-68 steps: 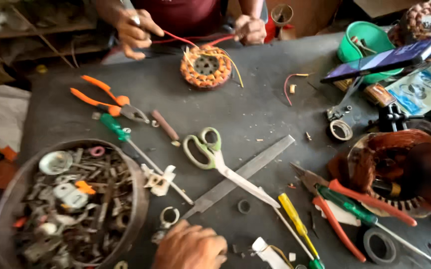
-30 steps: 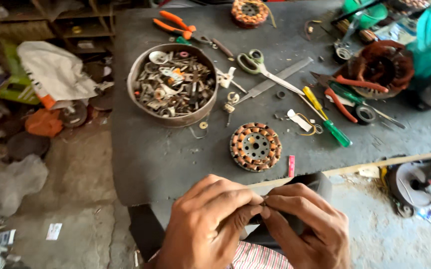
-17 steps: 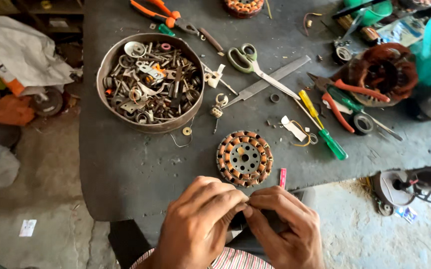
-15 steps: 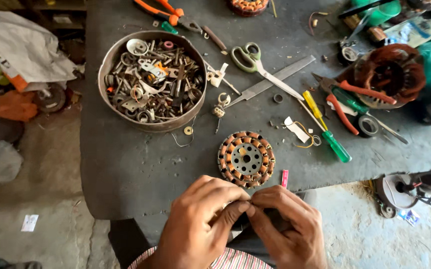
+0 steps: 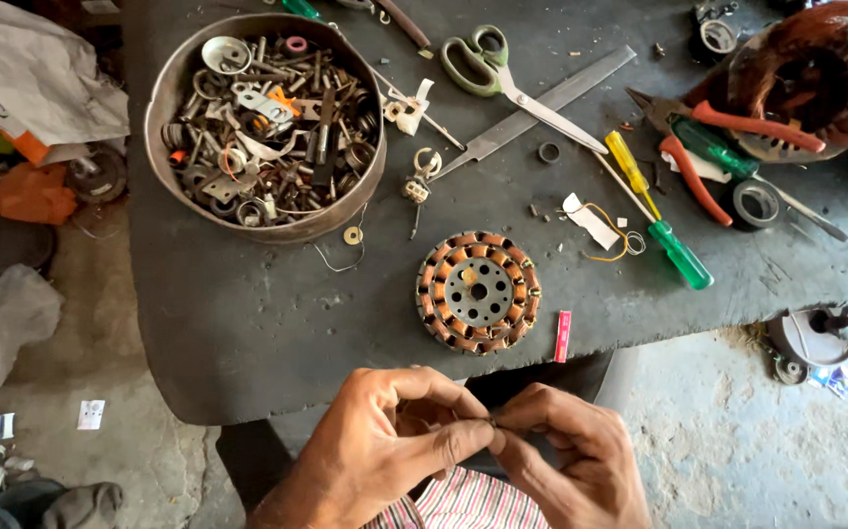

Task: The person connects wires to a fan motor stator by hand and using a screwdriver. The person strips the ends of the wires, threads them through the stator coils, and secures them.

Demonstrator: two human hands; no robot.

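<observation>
Below, both hands, left hand point(image 5: 385, 446) and right hand point(image 5: 566, 451), are pinching something tiny together, near the desk point(image 5: 248, 323) edge by a small red label strip point(image 5: 563, 336).

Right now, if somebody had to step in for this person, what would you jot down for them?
Left hand and right hand: together below the table edge, fingertips pinching something tiny between them; too small to tell what.
Copper-wound stator: flat on the table just ahead of the hands, untouched.
Bowl of metal scraps: far left. Scissors, file, screwdrivers and pliers: to the right.
Done: cannot tell.
Left: whatever the pinched piece needs; the tools lie unused.
</observation>
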